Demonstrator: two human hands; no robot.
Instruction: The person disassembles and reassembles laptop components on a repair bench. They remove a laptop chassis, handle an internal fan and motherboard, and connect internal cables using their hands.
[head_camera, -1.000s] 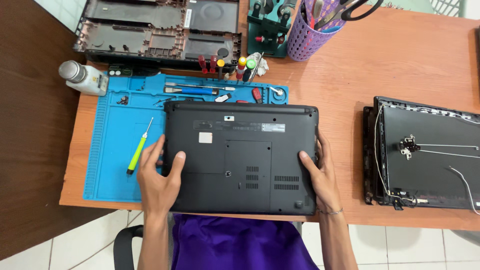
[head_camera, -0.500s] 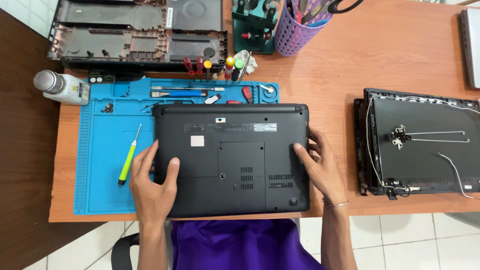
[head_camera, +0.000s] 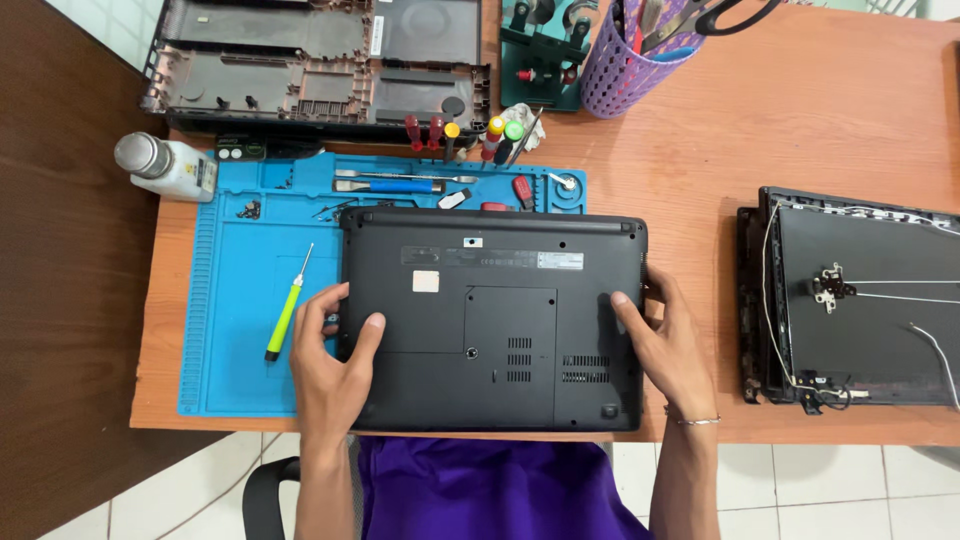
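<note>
The black laptop (head_camera: 492, 318) lies bottom-up, half on the blue work mat (head_camera: 235, 330) and half on the bare wooden surface (head_camera: 800, 130), close to its near edge. Your left hand (head_camera: 328, 362) clasps the left edge, thumb on the base panel; your right hand (head_camera: 668, 345) clasps the right edge likewise; each grip is closed on the laptop. Judged stiff, moderately heavy, with smooth plastic that may slip. Hold it at both side edges, clear of the vents. A green-handled screwdriver (head_camera: 287, 312) lies just beside your left hand.
</note>
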